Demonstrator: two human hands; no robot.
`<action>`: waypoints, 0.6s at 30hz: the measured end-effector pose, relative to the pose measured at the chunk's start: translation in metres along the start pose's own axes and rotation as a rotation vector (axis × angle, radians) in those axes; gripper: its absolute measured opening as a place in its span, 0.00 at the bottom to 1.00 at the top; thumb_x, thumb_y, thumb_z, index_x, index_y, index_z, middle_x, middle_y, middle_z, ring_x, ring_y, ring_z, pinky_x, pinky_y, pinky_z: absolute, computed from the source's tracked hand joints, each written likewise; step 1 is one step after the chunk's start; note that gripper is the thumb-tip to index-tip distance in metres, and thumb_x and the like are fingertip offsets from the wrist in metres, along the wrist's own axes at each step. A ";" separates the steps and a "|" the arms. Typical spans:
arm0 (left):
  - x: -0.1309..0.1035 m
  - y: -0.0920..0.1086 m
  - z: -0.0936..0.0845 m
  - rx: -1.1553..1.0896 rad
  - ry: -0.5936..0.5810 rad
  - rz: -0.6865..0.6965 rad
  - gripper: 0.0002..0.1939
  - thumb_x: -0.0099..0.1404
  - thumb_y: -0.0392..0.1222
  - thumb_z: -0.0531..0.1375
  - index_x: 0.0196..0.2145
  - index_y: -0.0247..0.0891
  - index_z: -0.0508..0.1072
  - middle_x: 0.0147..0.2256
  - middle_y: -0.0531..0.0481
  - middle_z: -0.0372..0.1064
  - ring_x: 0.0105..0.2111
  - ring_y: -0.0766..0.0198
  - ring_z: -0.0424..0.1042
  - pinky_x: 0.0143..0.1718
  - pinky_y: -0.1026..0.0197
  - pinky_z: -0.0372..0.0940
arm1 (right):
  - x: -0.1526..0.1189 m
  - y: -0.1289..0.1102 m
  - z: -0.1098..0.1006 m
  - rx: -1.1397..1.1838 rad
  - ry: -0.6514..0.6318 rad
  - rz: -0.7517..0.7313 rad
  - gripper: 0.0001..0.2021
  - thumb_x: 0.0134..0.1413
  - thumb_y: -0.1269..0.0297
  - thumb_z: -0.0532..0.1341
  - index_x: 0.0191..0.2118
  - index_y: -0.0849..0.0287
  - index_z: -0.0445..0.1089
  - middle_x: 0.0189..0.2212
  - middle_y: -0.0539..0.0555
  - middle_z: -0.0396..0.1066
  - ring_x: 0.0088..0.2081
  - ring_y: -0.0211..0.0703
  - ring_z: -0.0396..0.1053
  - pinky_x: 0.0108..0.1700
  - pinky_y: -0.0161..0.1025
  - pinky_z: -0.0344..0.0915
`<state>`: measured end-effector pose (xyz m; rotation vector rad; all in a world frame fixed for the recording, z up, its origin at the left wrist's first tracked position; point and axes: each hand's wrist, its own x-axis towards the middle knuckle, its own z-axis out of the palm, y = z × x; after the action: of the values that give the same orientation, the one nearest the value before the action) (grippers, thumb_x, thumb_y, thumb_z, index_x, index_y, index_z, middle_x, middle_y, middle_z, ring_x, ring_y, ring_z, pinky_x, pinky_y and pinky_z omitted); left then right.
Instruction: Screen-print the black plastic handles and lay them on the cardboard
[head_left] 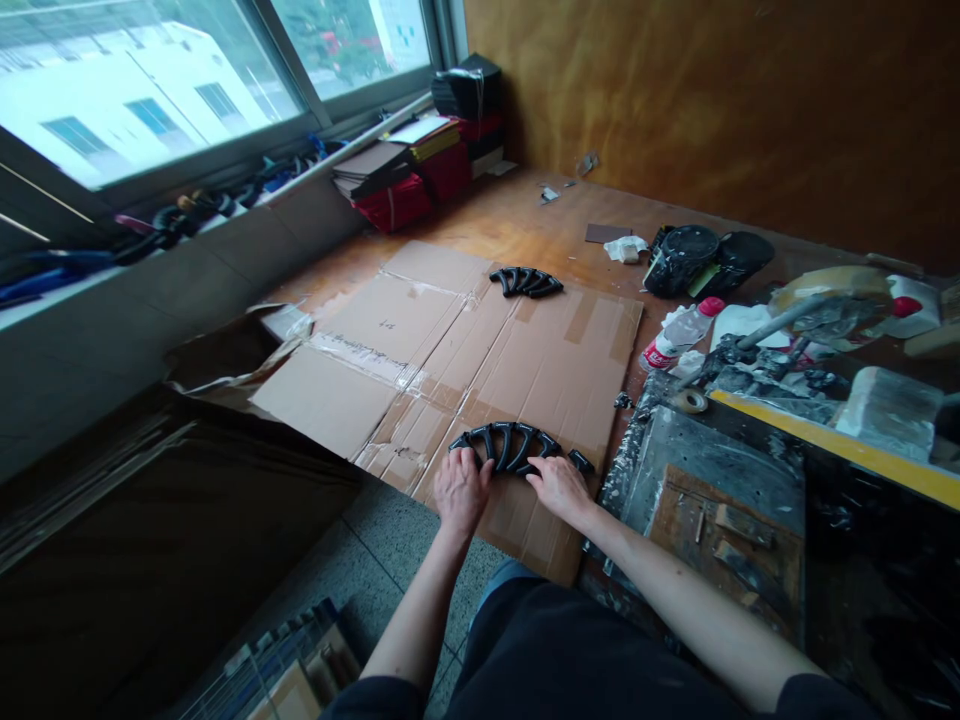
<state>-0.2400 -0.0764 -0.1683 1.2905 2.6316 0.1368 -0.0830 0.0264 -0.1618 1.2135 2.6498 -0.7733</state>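
A fan-shaped row of black curved pieces [510,447] lies on the flattened cardboard [559,365] in front of me. At the row's left end my left hand [460,490] has its fingers bent over a black piece, thumb pressed against its side. My right hand [561,487] pinches the lower edge of the row near its right end. A short black piece [580,461] sits apart, just right of the row. Farther back on the cardboard rests a second, similar group of black curved pieces [526,281]. My fingers hide parts of the pieces they touch.
Right of the cardboard are a bottle with a red cap [682,332], black containers [682,260], a large tape roll [836,290] and a yellow-edged bar [840,445]. Red boxes [394,203] stand at the back by the window. Tiled floor [390,530] shows below the near edge.
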 end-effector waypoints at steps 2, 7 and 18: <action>-0.012 0.014 0.009 -0.037 0.077 0.107 0.26 0.68 0.56 0.48 0.56 0.40 0.67 0.59 0.38 0.61 0.58 0.50 0.60 0.56 0.51 0.56 | 0.000 0.000 0.001 0.003 -0.004 0.005 0.20 0.61 0.60 0.55 0.57 0.58 0.68 0.47 0.58 0.74 0.50 0.47 0.69 0.53 0.39 0.60; -0.017 0.042 0.031 -0.064 0.012 0.140 0.29 0.62 0.50 0.58 0.60 0.45 0.65 0.65 0.42 0.51 0.63 0.44 0.52 0.61 0.41 0.48 | 0.003 -0.001 0.001 0.002 -0.021 0.014 0.20 0.61 0.61 0.56 0.56 0.60 0.68 0.47 0.59 0.73 0.50 0.48 0.69 0.54 0.39 0.60; 0.119 0.016 0.010 -0.047 0.073 0.365 0.25 0.59 0.54 0.61 0.53 0.46 0.71 0.60 0.46 0.61 0.62 0.43 0.53 0.62 0.41 0.47 | -0.004 -0.016 0.014 -0.130 -0.059 -0.096 0.26 0.57 0.71 0.57 0.62 0.61 0.60 0.55 0.68 0.66 0.55 0.59 0.64 0.51 0.52 0.65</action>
<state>-0.2965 0.0279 -0.1921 1.7671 2.4045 0.3035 -0.0935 0.0083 -0.1664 1.0227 2.6801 -0.6287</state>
